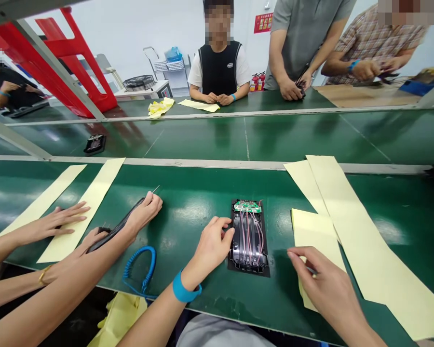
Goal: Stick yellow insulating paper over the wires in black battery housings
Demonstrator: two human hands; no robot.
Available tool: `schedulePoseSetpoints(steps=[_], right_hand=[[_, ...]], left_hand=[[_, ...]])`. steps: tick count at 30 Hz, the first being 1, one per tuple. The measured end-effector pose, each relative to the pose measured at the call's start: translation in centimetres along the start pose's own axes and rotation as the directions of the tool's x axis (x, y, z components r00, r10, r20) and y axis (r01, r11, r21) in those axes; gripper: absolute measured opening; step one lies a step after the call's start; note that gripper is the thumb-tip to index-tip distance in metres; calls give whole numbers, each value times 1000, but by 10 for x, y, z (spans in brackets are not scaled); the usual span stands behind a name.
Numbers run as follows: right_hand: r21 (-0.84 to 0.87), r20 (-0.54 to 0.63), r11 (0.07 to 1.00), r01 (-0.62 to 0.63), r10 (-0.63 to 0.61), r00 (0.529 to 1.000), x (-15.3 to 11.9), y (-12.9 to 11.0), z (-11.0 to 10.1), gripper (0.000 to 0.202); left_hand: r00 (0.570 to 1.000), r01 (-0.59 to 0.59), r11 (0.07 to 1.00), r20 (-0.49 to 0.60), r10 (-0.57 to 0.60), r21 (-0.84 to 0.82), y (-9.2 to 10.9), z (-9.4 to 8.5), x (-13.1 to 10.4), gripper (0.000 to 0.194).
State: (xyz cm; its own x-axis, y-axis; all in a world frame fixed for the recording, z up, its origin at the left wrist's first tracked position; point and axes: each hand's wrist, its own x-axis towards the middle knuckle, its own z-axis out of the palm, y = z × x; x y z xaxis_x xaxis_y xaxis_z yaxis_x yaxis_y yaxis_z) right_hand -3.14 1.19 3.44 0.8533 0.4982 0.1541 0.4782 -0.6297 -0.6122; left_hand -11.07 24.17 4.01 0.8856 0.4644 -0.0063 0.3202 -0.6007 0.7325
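Observation:
A black plastic housing (243, 241) lies on the green bench in front of me. A green circuit board (248, 206) sits at its far end, and red and pale wires run along its length. My left hand (212, 243), with a blue wrist strap, is at the housing's left edge; thumb and forefinger are apart, fingertips at the rim. To the right, my right hand (320, 277) is closed in a pinch at the left edge of a short stack of yellow sheets (316, 229). What lies inside its curled fingers is partly hidden.
Long yellow strips (361, 231) lie on the right, others (94, 202) on the left. A co-worker's hands (146, 212) hold a black part at left. A coiled blue cord (152, 260) rests near the front edge. Another black housing (94, 143) sits beyond the rail (202, 164).

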Motion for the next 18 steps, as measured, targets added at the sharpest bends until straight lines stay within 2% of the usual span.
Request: schedulePoseSetpoints(steps=[3,5,8,12,15,18], right_hand=[[-57,-59,990,-128,124,990,-7,28,-33,32],[-81,-78,975,-205,199,977,-9,49,-52,32],[-85,-41,965,-248,246,968,3,73,-70,33],[-97,106,991,-93,104,989,53,77,-70,34],[-224,278,974,-37,101,955,95,69,-61,44],[-242,401,970,-24,123,908,117,63,-55,29]], left_hand=[[995,4,998,-96,-10,-63,8,-4,-10,16],[989,2,986,-144,-27,-168,21,-6,-19,18],[996,-16,945,-88,-14,-328,48,-4,-34,18],[996,-22,929,74,53,-368,75,10,-43,18],[980,-25,941,178,90,-338,79,21,-42,18],[967,-34,945,227,113,-325,77,30,-42,18]])
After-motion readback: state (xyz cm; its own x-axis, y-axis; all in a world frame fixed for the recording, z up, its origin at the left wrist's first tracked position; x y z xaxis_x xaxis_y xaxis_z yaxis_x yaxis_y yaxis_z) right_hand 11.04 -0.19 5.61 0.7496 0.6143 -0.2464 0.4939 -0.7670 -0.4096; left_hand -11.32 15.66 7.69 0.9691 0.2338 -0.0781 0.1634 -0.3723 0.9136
